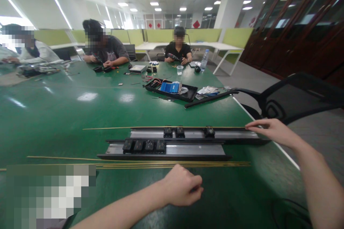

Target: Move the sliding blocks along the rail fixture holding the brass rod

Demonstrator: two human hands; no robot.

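My right hand point(268, 131) pinches the right end of a thin brass-coloured rod point(107, 128), which runs along the far edge of the rear metal rail point(192, 135). Three black blocks sit in that rail, among them a block point(209, 132) towards the right. In front of it lies a second metal rail point(193, 149) with several black blocks point(144, 146) side by side in its left half. My left hand point(182, 185) is curled into a loose fist, apparently with nothing in it. Just beyond it, more thin rods point(215, 164) lie in a bundle on the table.
On the green table point(67, 114), a black tray point(188, 94) holds a blue finned part point(170, 87). Beside it are white gloves point(208, 92) and a long black strip point(206, 99). A chair point(301, 94) stands at the right edge. Three people work across the table, near a water bottle point(204, 60).
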